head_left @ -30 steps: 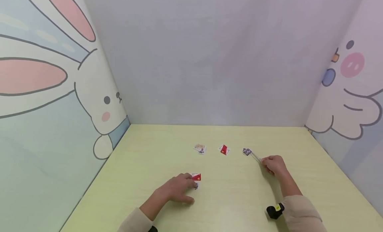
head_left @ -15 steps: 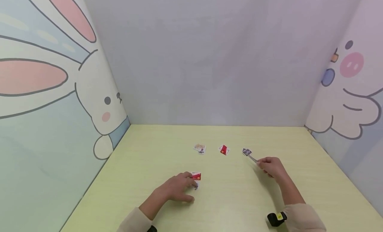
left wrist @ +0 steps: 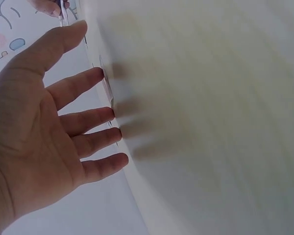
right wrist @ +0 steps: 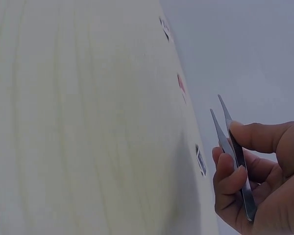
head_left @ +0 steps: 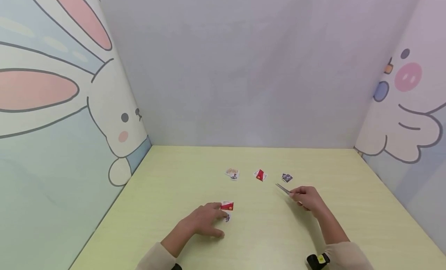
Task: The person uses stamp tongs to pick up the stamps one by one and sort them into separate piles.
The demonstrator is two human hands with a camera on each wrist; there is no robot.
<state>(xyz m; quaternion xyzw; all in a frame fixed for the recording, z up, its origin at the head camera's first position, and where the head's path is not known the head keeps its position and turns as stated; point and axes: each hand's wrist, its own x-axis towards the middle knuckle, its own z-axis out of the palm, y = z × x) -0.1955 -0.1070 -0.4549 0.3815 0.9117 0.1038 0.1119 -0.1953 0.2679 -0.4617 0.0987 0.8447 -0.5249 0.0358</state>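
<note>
My right hand [head_left: 306,197] grips a pair of metal tweezers [right wrist: 237,159] between thumb and fingers. In the right wrist view the two tips stand apart with nothing between them. The tweezers point up and left over the table, just in front of a small dark-printed pile of stamp-like papers [head_left: 287,177]. My left hand [head_left: 205,220] lies with spread, straight fingers, its fingertips right at a red-and-white paper piece [head_left: 227,205] and a smaller purple-printed piece [head_left: 228,217]. The left wrist view shows its palm [left wrist: 36,142] and fingertips at the tabletop, the pieces edge-on.
Further back on the pale yellow table [head_left: 188,173] lie a red-and-white paper pile [head_left: 260,175] and, left of it, a pile with orange and purple prints [head_left: 232,174]. A grey back wall [head_left: 244,69] and cartoon-printed side panels [head_left: 31,177] enclose the table.
My right hand has drawn back toward me and to the left, taking the tweezers' tips off the dark-printed pile. My left hand has stayed in place.
</note>
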